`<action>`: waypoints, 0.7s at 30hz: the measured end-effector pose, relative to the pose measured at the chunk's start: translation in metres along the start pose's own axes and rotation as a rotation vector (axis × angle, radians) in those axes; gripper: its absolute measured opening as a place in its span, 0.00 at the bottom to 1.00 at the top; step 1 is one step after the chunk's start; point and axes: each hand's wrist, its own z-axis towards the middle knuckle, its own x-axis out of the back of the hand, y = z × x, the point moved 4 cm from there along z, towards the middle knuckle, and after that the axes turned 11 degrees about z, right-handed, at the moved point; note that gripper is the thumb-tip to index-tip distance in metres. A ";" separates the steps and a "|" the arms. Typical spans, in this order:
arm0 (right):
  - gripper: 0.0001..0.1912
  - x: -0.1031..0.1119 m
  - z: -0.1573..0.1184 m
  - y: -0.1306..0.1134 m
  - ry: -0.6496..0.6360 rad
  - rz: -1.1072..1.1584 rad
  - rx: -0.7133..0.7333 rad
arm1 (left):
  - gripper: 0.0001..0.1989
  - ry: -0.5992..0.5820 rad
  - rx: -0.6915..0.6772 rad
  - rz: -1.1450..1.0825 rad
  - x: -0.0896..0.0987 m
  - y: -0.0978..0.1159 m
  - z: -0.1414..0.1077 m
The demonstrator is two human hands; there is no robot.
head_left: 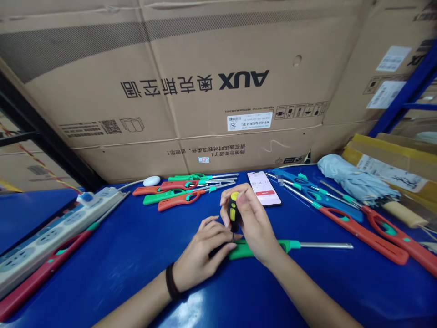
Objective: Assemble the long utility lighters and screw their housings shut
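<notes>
**Your screwdriver [234, 212] meets the green lighter [259, 249]**
Your right hand [254, 223] grips the screwdriver upright, its tip down at the lighter, and your left hand [201, 255] clasps the lighter's body on the blue table [102, 273]. Other lighters [180, 200] lie around you, red, green and blue; you cannot tell which are finished and which are left.

The camera sits on the person's head and looks forward and down. It is close to the left hand [201, 257] and right hand [254, 223] over the blue table [119, 273], with a big cardboard box [170, 105] beyond.
</notes>
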 end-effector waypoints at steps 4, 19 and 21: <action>0.19 -0.002 0.000 0.001 -0.039 0.020 -0.055 | 0.07 0.024 0.098 -0.141 0.001 -0.001 0.002; 0.11 -0.004 -0.006 0.000 -0.061 -0.052 -0.046 | 0.08 -0.045 0.107 -0.221 0.005 -0.002 0.008; 0.11 -0.004 -0.006 0.000 -0.065 -0.067 -0.046 | 0.10 -0.060 0.129 -0.261 0.004 -0.002 0.007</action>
